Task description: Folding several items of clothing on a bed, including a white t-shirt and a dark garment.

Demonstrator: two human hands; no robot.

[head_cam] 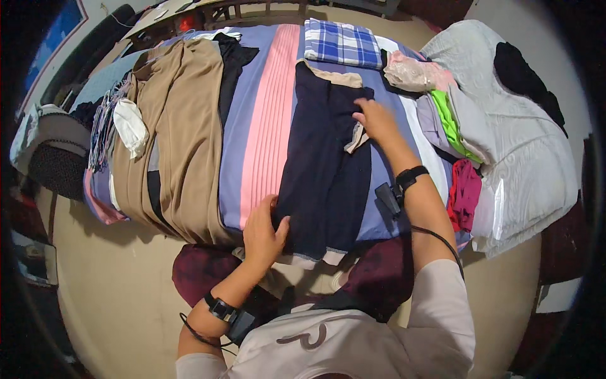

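Dark navy trousers (312, 156) lie before me, waist end away and leg ends towards me. Beige fabric (336, 77) shows along the waist, and pale bands edge the hems (335, 256). My left hand (262, 232) rests at the left edge of the lower leg, thumb over the cloth and fingers spread. Over the upper right side, near the waist, is my right hand (375, 119), its fingers apart; whether it presses on the cloth I cannot tell. A beige flap (356, 138) sticks out just below that hand.
Beneath is a blue bedspread with a pleated pink stripe (270, 118). Brown trousers (189, 123) and a white cloth item (130, 128) lie left. A folded blue plaid cloth (342, 43) is beyond. Folded clothes (450, 121), a magenta garment (465, 194) and a white quilt (525, 142) occupy the right.
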